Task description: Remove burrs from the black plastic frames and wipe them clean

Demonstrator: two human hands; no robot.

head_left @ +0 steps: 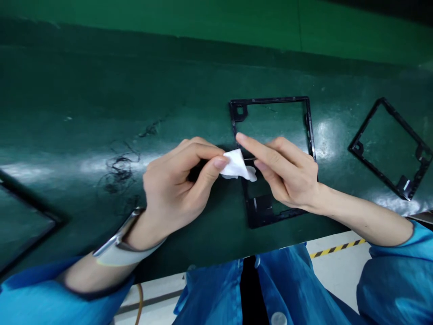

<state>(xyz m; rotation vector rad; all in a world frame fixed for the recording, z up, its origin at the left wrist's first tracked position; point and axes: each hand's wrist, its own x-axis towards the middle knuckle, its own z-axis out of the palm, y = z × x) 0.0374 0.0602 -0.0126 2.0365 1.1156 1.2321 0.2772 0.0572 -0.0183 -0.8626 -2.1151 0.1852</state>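
Observation:
My left hand (184, 183) pinches a folded white wipe (235, 163) between thumb and forefinger. Close by on the right, my right hand (287, 174) has its fingers closed, with the forefinger stretched towards the wipe. From between its fingertips a thin, dark metal tool (250, 159) runs to the wipe; most of it is hidden, so its kind does not show. Beneath both hands a black rectangular frame (270, 100) lies on the green work surface (84, 113), partly covered by the right hand and the wipe.
A second black frame (401, 119) lies turned at an angle on the right. The corner of another frame (30, 197) enters at the left edge. Thin dark shavings (122, 167) lie in a tangle left of my left hand. A green upright panel (203, 22) borders the back.

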